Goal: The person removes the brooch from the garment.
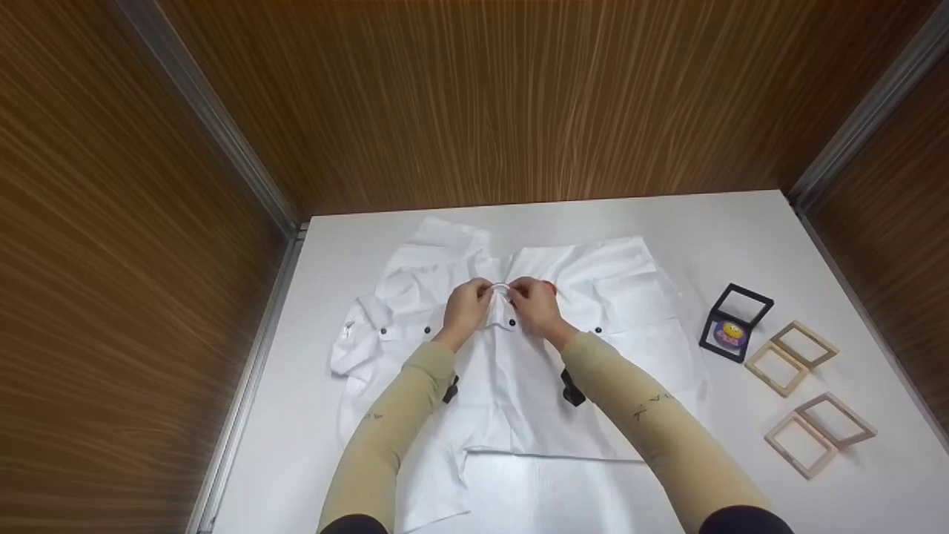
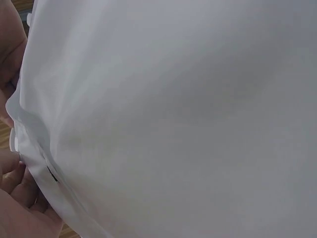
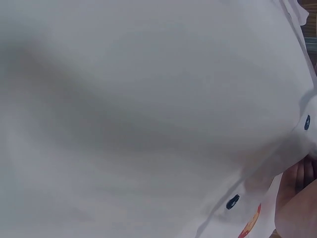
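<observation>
l hand point(image 1: 465, 305) & r hand point(image 1: 535, 302) are close tog., each pinching the edge of a white shirt point(image 1: 511, 371) btwn thumb & fingers; most fingertips hidden. thin pale curved strip point(image 1: 500, 285) bridges the hands, can't tell if cloth edge or separate piece. both wrist views mostly filled w/ blurry white cloth, hands cut off at the frame edges. red-orange patch point(image 1: 549, 287) partly covered by r hand. shirt is spread flat-ish under both arms, thin, creased fabric, w/ small round dark buttons point(image 1: 598, 330); its middle is gathered up at the hands. beige sleeves point(image 1: 385, 430) w/ dark marks hide part of it, cut off at bottom. small black objects point(image 1: 572, 388) by the forearms, mostly covered, can't ID.

to the person's r., well apart from the hands: black hinged case point(image 1: 732, 357) w/ purple round sticker point(image 1: 729, 334), gold case point(image 1: 762, 382) near it, pinkish case point(image 1: 808, 473) nearer the person; all squarish, unfolded, can't tell mirror vs clear panels. smooth white table point(image 1: 726, 230), wood-grain panels point(image 1: 519, 96) around, metal strips point(image 1: 222, 126) at corners.
</observation>
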A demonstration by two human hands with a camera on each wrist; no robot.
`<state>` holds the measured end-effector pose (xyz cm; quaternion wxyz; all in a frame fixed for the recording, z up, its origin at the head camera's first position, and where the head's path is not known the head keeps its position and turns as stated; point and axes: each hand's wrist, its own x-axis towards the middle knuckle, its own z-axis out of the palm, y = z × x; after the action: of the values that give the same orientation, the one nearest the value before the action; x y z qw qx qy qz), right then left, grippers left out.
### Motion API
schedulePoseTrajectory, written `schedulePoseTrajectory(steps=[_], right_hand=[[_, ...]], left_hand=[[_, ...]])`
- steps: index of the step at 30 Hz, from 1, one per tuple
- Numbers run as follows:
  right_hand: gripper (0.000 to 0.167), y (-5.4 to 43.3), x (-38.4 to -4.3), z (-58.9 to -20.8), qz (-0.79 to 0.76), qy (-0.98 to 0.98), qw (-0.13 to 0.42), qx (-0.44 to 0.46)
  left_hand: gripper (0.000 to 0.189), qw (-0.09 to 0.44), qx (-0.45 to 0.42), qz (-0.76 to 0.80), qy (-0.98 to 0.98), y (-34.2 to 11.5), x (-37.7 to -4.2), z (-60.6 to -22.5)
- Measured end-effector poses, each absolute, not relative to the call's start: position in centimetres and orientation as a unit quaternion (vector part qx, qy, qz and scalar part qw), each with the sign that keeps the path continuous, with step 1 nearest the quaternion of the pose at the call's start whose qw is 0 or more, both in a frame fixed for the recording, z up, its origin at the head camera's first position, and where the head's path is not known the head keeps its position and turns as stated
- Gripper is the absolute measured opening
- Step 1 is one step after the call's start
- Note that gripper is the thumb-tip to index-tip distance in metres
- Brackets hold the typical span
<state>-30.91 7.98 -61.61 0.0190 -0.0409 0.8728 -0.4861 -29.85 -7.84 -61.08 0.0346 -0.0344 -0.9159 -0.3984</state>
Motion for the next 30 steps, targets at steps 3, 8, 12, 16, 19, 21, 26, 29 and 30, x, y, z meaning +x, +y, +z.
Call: schedulePoseTrajectory(steps=[3,8,12,16,19,21,26,29,30], right_hand=[[0.02,7.94,-30.93,-61.71,-0.479,0.877,0.02,-0.044],[0.023,7.81,-30.93,-61.79,-0.478,0.877,0.031,-0.035],[0.024,7.73,-30.93,-61.83,-0.478,0.877,0.033,-0.035],[0.024,7.7,-30.93,-61.78,-0.474,0.879,0.033,-0.034],[0.025,7.72,-30.92,-61.76,-0.472,0.881,0.035,-0.031],[0.025,7.75,-30.88,-61.72,-0.471,0.881,0.037,-0.027],[0.023,7.72,-30.82,-61.57,-0.474,0.88,0.036,-0.019],[0.021,7.65,-30.85,-61.41,-0.477,0.878,0.031,-0.017],[0.021,7.6,-30.85,-61.35,-0.478,0.877,0.03,-0.016]], left_hand=[[0.019,0.035,-0.034,-0.392,-0.919,-7.8,-29.92,-61.21],[0.019,0.038,-0.033,-0.396,-0.917,-7.68,-29.83,-61.23],[0.019,0.044,-0.027,-0.396,-0.917,-7.6,-29.68,-61.21],[0.019,0.046,-0.022,-0.392,-0.918,-7.52,-29.63,-61.2],[0.019,0.045,-0.018,-0.389,-0.92,-7.45,-29.68,-61.2],[0.019,0.042,-0.016,-0.389,-0.92,-7.42,-29.73,-61.23],[0.019,0.041,-0.011,-0.392,-0.919,-7.35,-29.89,-61.39],[0.02,0.045,-0.012,-0.391,-0.919,-7.29,-29.99,-61.5],[0.02,0.046,-0.012,-0.392,-0.919,-7.3,-30.01,-61.53]])
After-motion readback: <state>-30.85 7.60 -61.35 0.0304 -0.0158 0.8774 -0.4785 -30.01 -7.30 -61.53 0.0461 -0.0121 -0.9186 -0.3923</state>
